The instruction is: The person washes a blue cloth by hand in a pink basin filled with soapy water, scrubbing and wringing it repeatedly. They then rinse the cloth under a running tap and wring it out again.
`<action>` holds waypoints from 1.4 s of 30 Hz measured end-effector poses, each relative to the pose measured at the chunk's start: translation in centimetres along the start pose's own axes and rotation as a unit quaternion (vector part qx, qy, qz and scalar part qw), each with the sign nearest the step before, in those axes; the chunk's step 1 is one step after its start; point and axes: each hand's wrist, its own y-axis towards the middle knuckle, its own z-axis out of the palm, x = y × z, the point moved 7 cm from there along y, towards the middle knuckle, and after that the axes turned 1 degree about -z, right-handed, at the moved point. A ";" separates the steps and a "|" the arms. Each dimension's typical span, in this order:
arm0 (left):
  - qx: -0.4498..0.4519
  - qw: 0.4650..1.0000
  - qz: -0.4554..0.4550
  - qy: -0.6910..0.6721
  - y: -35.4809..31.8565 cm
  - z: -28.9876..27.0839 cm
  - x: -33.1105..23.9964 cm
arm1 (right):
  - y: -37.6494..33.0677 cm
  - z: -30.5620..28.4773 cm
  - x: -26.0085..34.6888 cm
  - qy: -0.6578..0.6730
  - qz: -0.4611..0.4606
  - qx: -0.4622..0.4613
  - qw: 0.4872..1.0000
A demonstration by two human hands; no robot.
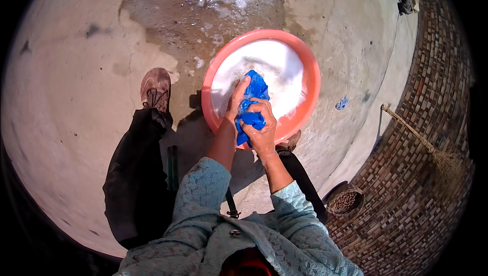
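Open concrete (pixel 76 98) around basin rim (pixel 311 67), hands (pixel 264 129) above.

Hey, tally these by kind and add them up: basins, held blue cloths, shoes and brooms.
Basin: 1
Blue cloth, held: 1
Shoes, right one partly hidden: 2
Broom: 1
Total: 5

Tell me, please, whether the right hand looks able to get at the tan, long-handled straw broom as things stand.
Probably not: the right hand grips a crumpled bright-blue cloth over the round pink plastic basin, and the tan straw broom lies well off to the right, across grey concrete.
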 end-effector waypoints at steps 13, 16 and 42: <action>-0.073 0.963 0.216 0.146 -0.4 -2.4 -1.3 | 0.2 1.1 -1.2 0.027 0.000 0.037 0.999; -0.145 0.974 0.039 0.167 0.2 -4.3 1.6 | 0.4 -0.2 -5.2 0.018 0.039 -0.086 0.995; -0.223 0.964 0.084 0.119 1.9 -4.9 -0.8 | 2.5 -3.3 -9.7 0.330 0.244 -0.028 0.912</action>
